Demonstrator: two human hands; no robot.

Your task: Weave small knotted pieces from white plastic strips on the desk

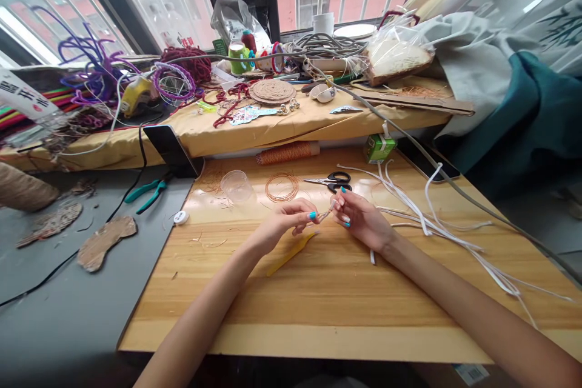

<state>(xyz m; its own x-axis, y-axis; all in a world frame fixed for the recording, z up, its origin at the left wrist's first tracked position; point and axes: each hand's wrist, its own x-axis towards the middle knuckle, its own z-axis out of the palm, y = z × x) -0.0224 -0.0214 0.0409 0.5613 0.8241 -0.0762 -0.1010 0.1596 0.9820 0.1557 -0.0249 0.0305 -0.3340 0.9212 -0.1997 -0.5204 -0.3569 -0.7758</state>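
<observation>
My left hand (pixel 293 218) and my right hand (pixel 357 213) meet over the middle of the wooden table, fingertips pinched. Between them runs a short, thin, pale cord (pixel 324 215), held at both ends; its finer detail is too small to make out. Below my left hand lies a slim yellow tool (pixel 291 254), flat on the wood. Black-handled scissors (pixel 334 181) rest just beyond my right fingers. A coil of copper-coloured wire (pixel 282 187) sits past my left hand. Several white cords (pixel 427 224) spread to the right, partly hidden by my right hand and forearm.
A clear plastic cup (pixel 236 186), an orange thread spool (pixel 288 153), a green box (pixel 381 148) and a phone (pixel 427 160) line the table's back. Teal pliers (pixel 148 194) lie on the grey surface at left. A grey cable (pixel 409 136) crosses the right side. The shelf (pixel 204 136) holds craft materials.
</observation>
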